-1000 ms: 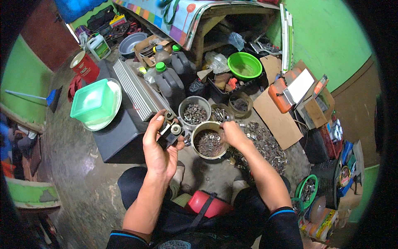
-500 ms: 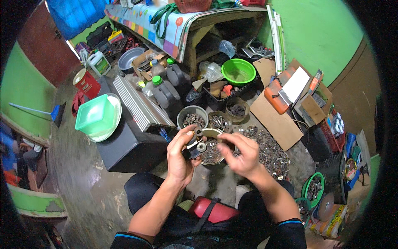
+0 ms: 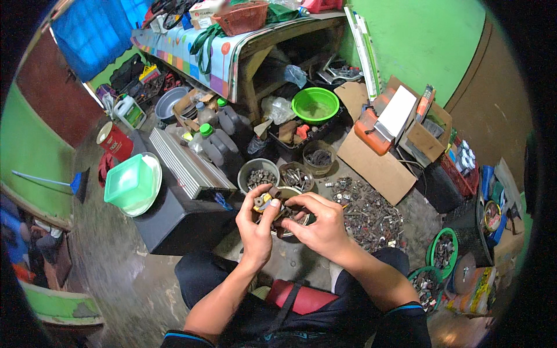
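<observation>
My left hand is closed around a small metal part with a yellow patch and rusty, round ends. Close against its right side is my right hand, thumb and fingers bent toward each other; whatever lies between those fingertips is hidden. Both hands are above a cream-rimmed bucket of small metal pieces, mostly covered by them. Just beyond stand a grey bucket of nut-like pieces and a smaller tub of bolts. To the right, loose bolts and fittings lie spread on the floor.
A black box at left carries metal slats and a green plastic tub. Dark jugs and a bright green basin stand farther back. Flattened cardboard and green baskets are at right.
My right hand has come in to the left, its fingers now close against the part in my left hand. The part has been turned, and the view has shifted slightly.
</observation>
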Demonstrator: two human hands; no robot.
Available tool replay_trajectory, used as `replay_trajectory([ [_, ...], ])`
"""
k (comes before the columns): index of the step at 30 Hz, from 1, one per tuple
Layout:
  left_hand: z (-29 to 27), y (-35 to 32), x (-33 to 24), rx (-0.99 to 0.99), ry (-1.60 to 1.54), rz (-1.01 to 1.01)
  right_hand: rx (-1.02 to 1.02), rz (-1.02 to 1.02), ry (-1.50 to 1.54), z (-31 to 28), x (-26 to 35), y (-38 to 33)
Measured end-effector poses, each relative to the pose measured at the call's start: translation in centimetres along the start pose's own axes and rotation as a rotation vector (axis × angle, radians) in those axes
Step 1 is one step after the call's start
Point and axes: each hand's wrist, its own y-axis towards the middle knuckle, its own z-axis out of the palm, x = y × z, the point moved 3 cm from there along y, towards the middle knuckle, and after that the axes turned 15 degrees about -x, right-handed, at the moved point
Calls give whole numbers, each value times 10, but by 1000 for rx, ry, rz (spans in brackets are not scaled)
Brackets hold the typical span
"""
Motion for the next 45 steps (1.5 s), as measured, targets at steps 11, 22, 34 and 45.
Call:
replay_trajectory([
  [11,-6,-1,-9,-17,-31,131,55,-89,-9,0,7,1],
  [22,-8,3,-28,355,39,266,90,-29,173,-24,2,26],
  [34,-5,0,-21,322,69,313,-3,-133,151,-16,3,11],
  [45,-29,32,-14,-53,-335,-77,-202,93,331,-25,-18,18],
])
